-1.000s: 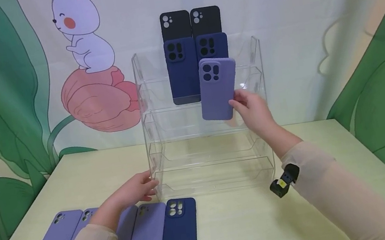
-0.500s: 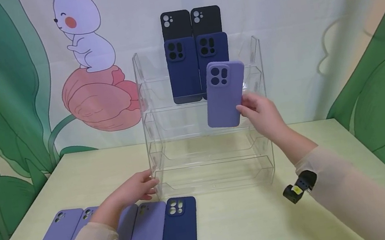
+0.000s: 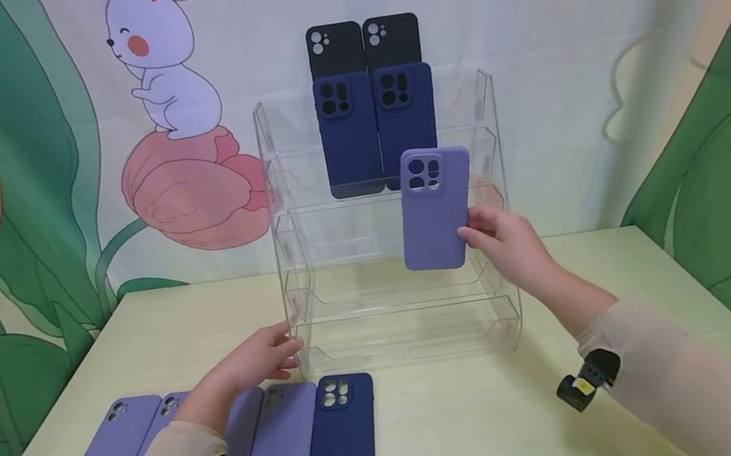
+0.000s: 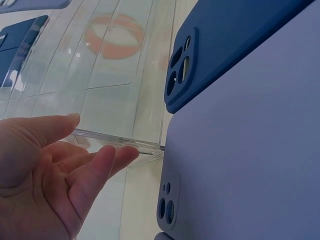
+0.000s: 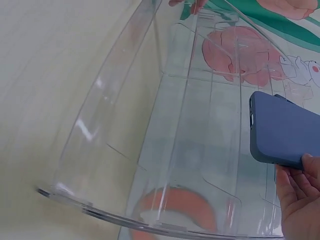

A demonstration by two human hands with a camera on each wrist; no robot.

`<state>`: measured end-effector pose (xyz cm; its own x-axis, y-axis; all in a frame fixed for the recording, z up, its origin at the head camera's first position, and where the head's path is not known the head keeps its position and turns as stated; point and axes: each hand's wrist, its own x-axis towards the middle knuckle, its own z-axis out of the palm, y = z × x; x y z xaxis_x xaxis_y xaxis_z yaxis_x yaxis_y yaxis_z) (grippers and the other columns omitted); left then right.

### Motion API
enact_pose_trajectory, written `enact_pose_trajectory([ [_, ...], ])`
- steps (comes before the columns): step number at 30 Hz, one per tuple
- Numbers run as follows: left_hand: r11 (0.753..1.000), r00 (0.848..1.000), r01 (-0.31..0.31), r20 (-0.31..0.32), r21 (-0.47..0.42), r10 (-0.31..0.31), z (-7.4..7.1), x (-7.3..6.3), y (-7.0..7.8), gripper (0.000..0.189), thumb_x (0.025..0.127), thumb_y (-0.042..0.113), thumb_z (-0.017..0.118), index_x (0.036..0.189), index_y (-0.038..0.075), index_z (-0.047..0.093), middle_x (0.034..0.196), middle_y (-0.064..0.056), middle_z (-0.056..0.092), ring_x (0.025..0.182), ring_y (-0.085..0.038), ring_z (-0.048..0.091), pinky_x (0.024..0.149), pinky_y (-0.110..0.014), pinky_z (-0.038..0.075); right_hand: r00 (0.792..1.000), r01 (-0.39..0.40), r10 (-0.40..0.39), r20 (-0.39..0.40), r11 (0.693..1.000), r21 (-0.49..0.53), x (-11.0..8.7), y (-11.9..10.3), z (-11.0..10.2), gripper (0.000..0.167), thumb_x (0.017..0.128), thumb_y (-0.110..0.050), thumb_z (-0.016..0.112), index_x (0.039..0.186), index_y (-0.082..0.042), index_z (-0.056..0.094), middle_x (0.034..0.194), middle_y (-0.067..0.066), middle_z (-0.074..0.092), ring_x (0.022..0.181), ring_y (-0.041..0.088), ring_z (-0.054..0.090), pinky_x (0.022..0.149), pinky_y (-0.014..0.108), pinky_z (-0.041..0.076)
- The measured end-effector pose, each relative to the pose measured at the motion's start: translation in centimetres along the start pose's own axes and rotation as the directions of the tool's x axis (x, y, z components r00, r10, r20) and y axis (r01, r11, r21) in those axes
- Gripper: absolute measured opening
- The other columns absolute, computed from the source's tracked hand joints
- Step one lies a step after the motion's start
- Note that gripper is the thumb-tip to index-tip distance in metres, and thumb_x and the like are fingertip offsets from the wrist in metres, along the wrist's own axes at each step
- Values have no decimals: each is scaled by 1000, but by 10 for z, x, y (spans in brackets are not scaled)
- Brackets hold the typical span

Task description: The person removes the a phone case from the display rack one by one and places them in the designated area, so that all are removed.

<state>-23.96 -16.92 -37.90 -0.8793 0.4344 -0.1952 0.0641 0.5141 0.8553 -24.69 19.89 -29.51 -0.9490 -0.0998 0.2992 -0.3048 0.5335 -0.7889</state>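
My right hand (image 3: 507,241) pinches a purple phone case (image 3: 436,209) by its lower right edge, thumb in front. The case is nearly upright, in front of the clear acrylic display rack (image 3: 407,309), its top overlapping a blue case behind; whether it touches the rack I cannot tell. In the right wrist view the case (image 5: 287,130) shows close to the fingers. Low on the rack's left side, my left hand (image 3: 260,360) grips the side panel; in the left wrist view the thumb and fingers of this hand (image 4: 60,175) lie on either side of the panel's edge.
Two black cases (image 3: 335,49) and two dark blue cases (image 3: 350,143) stand in the rack's upper tiers. Several purple cases (image 3: 282,448) and a dark blue case (image 3: 341,447) lie on the table (image 3: 469,427) at front left. A printed curtain (image 3: 549,71) hangs behind.
My right hand has brought the purple case down and slightly right, away from the right-hand blue case, and it has become more upright. My left hand stays on the rack's side.
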Motion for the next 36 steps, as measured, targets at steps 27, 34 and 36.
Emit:
enact_pose_trajectory([
  [27, 1000, 1000, -9, 3, -15, 9, 1, 2, -4, 58, 99, 23, 46, 146, -2, 22, 137, -30, 39, 113, -41, 52, 84, -42, 50, 986, -74, 65, 156, 996, 52, -74, 21, 22, 31, 92, -11, 59, 117, 7, 57, 99, 14, 66, 90, 24, 64, 82, 37, 52],
  [34, 1000, 1000, -22, 5, -11, 22, 0, 0, -2, 55, 99, 23, 46, 145, 0, 26, 133, -27, 45, 112, -41, 53, 83, -43, 51, 978, -98, 78, 195, 990, 97, -85, 23, 29, 30, 91, -6, 59, 117, 9, 57, 99, 15, 66, 89, 23, 64, 80, 35, 53],
  [36, 1000, 1000, -22, 6, -11, 22, 0, 1, -2, 55, 99, 23, 46, 145, 0, 26, 133, -28, 45, 112, -41, 53, 84, -43, 51, 976, -99, 75, 205, 989, 109, -88, 25, 31, 30, 91, -5, 59, 116, 10, 56, 99, 15, 66, 89, 24, 65, 79, 32, 53],
])
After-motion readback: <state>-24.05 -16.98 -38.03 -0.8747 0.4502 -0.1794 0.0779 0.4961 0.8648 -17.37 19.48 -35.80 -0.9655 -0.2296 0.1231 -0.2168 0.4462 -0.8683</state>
